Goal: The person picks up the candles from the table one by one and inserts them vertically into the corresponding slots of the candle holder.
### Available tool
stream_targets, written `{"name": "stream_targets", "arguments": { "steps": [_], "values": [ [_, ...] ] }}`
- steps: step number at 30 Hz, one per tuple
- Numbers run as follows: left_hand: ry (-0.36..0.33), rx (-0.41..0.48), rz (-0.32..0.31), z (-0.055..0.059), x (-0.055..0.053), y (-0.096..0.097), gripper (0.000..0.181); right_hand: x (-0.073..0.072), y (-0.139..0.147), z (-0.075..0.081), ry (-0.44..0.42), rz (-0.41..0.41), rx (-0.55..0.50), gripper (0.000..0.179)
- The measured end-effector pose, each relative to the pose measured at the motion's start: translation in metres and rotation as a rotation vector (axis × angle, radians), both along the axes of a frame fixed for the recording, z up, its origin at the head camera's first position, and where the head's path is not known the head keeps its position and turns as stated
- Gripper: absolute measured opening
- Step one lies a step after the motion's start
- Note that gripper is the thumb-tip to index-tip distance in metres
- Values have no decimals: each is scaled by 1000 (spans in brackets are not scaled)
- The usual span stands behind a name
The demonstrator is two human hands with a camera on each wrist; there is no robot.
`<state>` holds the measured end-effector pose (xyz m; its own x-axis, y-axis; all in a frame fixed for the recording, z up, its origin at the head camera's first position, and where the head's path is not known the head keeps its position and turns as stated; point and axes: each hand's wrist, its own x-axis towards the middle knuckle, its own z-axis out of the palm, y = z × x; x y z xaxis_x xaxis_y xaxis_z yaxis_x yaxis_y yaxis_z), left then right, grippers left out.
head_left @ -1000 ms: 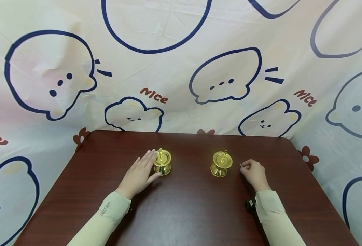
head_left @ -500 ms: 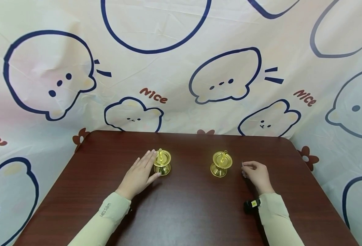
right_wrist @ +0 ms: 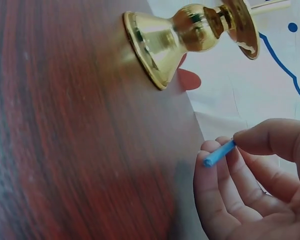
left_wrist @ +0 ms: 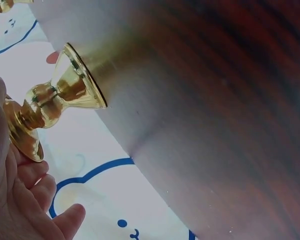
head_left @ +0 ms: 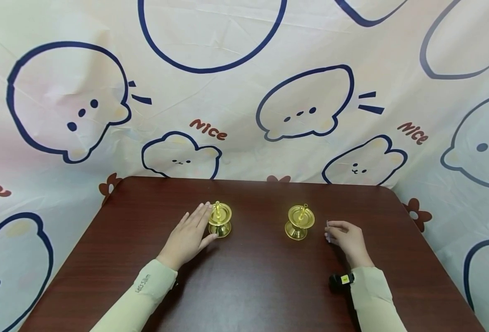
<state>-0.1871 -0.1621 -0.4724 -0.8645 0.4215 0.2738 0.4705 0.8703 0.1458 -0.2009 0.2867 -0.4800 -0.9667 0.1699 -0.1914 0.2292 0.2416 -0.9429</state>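
Observation:
Two gold pedestal stands, each with a shallow dish and an upright post, stand on the brown table. My left hand lies along the left side of the left stand, fingers straight and thumb at its front. In the left wrist view the fingers come close around the dish of that stand. To the right of the right stand, my right hand pinches a short blue stick between thumb and fingers. It is held apart from the stand, above the table.
The dark wooden table has rounded far corners. Behind it hangs a pale cloth printed with cartoon animals. A black wrist device sits at the right cuff.
My right hand has drawn slightly nearer to me and turned a little, so more of the stick shows in the head view. My left hand and both stands have stayed put.

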Motion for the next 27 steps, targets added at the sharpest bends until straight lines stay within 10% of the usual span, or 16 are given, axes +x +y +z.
{"name": "stream_targets", "arguments": {
  "steps": [27],
  "values": [
    [14, -24, 4, 2, -1, 0, 70, 17, -10, 28, 68, 56, -112, 43]
  ]
}}
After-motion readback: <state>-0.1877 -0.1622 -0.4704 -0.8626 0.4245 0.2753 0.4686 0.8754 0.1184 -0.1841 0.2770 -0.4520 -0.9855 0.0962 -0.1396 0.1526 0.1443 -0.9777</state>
